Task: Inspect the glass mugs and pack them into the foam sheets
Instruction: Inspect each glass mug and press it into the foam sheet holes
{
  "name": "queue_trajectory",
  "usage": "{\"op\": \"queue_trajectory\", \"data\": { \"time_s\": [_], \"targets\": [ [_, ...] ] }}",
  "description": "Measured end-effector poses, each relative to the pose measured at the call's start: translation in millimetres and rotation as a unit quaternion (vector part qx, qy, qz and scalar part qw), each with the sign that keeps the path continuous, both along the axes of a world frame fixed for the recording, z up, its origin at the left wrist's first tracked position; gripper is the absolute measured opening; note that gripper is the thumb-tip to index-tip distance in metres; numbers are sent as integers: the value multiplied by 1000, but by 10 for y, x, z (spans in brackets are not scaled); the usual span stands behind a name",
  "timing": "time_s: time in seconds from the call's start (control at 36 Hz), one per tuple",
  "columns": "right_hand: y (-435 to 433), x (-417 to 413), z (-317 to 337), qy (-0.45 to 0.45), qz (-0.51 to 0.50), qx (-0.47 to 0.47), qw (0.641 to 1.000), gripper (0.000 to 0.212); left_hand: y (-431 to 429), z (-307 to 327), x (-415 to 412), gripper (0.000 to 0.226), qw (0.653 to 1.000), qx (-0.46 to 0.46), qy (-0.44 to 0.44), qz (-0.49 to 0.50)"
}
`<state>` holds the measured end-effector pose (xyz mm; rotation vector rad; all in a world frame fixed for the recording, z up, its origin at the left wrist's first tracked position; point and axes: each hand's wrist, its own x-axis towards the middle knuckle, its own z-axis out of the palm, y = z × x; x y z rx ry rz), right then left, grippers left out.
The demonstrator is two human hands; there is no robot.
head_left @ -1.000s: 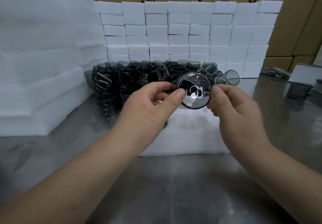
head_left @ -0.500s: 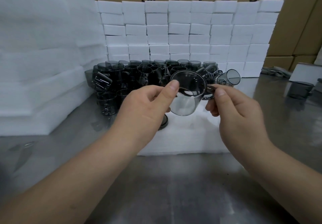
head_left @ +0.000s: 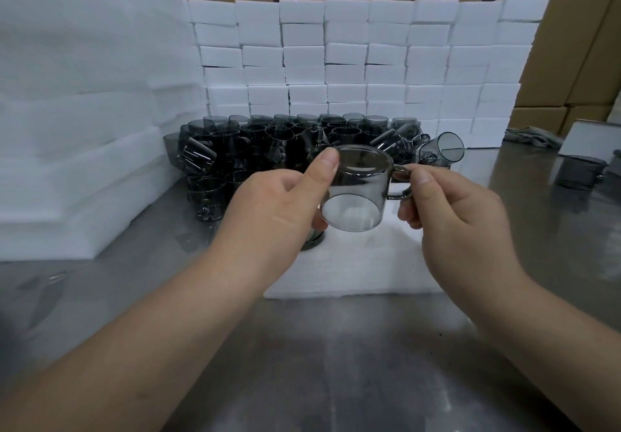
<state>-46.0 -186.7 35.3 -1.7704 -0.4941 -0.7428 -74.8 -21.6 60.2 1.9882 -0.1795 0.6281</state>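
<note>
A smoky grey glass mug (head_left: 359,189) is held up between both hands above a white foam sheet (head_left: 356,263). It is tipped over, open mouth facing down toward me, base away. My left hand (head_left: 279,210) grips its body, thumb on the upper edge. My right hand (head_left: 453,210) pinches the handle, which points right. Behind it stands a dense pile of the same grey mugs (head_left: 268,142), some lying on their sides. A dark mug part shows under my left hand, mostly hidden.
A wall of stacked white foam blocks (head_left: 369,62) closes the back. Thick foam sheets (head_left: 74,129) are piled at the left. A lone mug (head_left: 578,173) and a white box (head_left: 591,139) sit at the right on the steel table (head_left: 336,364). Cardboard cartons stand behind.
The mug has been turned: a second ago its round end faced me, now it shows its side with the mouth downward. My right hand shifted from the rim to the handle.
</note>
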Motion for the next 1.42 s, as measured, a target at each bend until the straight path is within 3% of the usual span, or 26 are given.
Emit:
{"op": "queue_trajectory", "data": {
  "time_s": [0.22,0.36,0.47,0.56,0.81,1.08,1.19,1.42],
  "targets": [
    [0,0,3,1,4,0,1000,37,-8,4,-15,80,1000,3,-5,-9],
    [-1,10,5,21,24,21,999,26,-44,18,-50,43,999,-7,-20,-30],
    [-12,7,10,34,65,54,996,23,-37,3,-20,40,998,-22,-19,-59],
    [-13,8,14,28,77,67,994,26,-44,-11,-19,26,997,-20,-33,-66],
    [-5,-14,43,40,101,100,989,39,-51,-19,-24,49,994,46,-68,-75],
    [9,-21,21,12,109,72,991,61,-63,-54,-6,67,992,-17,-42,-121],
    [13,-27,3,-16,83,40,996,51,-56,-58,5,65,989,-50,-49,-129],
    [20,-51,24,-24,87,4,996,50,-52,-64,6,60,988,-69,-69,-119]
  ]
}}
